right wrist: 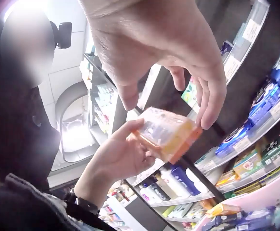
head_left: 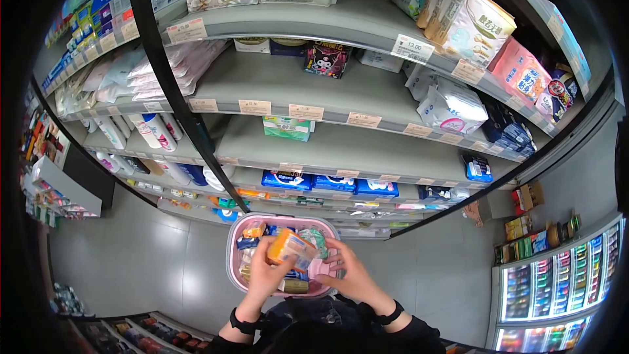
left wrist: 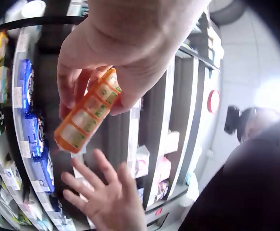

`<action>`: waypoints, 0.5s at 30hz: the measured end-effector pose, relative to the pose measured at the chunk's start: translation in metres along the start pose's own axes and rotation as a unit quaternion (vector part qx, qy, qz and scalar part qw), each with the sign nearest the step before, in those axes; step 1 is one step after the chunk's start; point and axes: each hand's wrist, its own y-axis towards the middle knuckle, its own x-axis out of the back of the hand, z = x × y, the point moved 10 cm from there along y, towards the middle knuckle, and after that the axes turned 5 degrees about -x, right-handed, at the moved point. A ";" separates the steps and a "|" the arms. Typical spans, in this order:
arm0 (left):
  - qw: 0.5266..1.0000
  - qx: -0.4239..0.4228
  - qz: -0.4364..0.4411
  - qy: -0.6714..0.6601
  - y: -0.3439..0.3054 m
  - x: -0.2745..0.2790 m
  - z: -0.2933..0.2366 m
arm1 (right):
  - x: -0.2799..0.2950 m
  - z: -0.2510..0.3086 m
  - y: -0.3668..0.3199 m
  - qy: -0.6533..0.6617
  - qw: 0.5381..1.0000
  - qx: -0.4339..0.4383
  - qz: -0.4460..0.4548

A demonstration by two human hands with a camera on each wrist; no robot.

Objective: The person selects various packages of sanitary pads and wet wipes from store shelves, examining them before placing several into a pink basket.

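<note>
- Orange packet (head_left: 285, 247): raised over the pink basket (head_left: 232, 255), pinched between thumb and fingers of the left hand (head_left: 264, 274).
- Right hand (head_left: 352, 269): fingers spread, near; the packet's long axis slants from the left hand toward its fingertips.
- Packet surface: blocky, partly transparent, pale-and-green panels along one side.

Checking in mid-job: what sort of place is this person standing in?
A shop, most likely a convenience store or small supermarket. Price tags line the shelf edges, packaged goods stand on the shelves, and a brightly lit display cabinet stands off to the right.
</note>
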 end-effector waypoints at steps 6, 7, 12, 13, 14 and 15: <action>0.859 -0.234 0.119 0.439 -0.016 -0.059 -0.051 | -0.036 -0.032 0.012 0.401 0.892 -0.192 0.080; 0.859 -0.240 0.134 0.432 -0.018 -0.063 -0.055 | -0.030 -0.035 0.016 0.395 0.901 -0.171 0.058; 0.917 -0.218 0.079 0.323 -0.012 -0.031 -0.051 | -0.010 -0.040 0.020 0.408 0.904 -0.124 0.024; 0.943 -0.167 0.010 0.289 -0.009 -0.009 -0.037 | -0.009 -0.038 0.020 0.408 0.904 -0.125 0.024; 0.943 -0.166 0.010 0.288 -0.008 -0.003 -0.027 | -0.008 -0.033 0.020 0.412 0.903 -0.122 0.029; 0.989 -0.049 0.048 0.132 -0.005 0.003 0.006 | -0.008 -0.030 0.020 0.417 0.901 -0.118 0.034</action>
